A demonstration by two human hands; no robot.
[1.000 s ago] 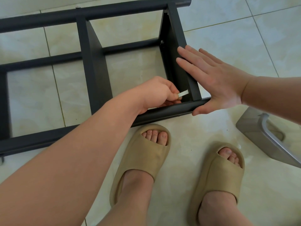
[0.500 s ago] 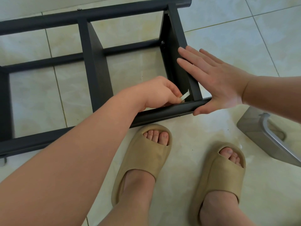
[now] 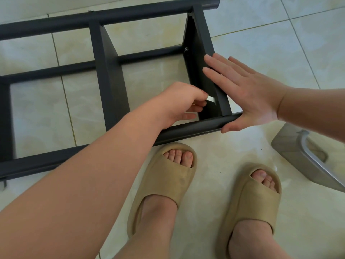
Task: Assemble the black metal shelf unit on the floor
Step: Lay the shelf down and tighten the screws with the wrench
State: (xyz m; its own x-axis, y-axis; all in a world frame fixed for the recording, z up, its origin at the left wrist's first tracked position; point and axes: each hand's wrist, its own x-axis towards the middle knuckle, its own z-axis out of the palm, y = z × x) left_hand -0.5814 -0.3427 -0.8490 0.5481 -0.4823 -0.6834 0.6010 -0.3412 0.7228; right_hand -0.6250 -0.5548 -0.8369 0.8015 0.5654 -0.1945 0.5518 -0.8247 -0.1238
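Observation:
The black metal shelf unit [image 3: 110, 75] lies on its side on the tiled floor, with long tubes running left to right and flat panels between them. My left hand [image 3: 183, 103] reaches inside the frame and pinches a small silvery tool [image 3: 211, 99] against the inner face of the rightmost panel [image 3: 200, 43], near the front tube [image 3: 186, 130]. My right hand [image 3: 242, 94] lies flat with straight fingers against the outer face of that panel, the thumb touching the end of the front tube.
My two feet in tan slides [image 3: 168, 182] stand just in front of the front tube. A grey metal piece with a curved handle [image 3: 306, 156] lies on the floor at the right. Pale floor tiles surround the frame.
My left hand has turned the small tool slightly, its tip now pointing more to the upper right. My right hand stays pressed on the panel. The view shifted a little.

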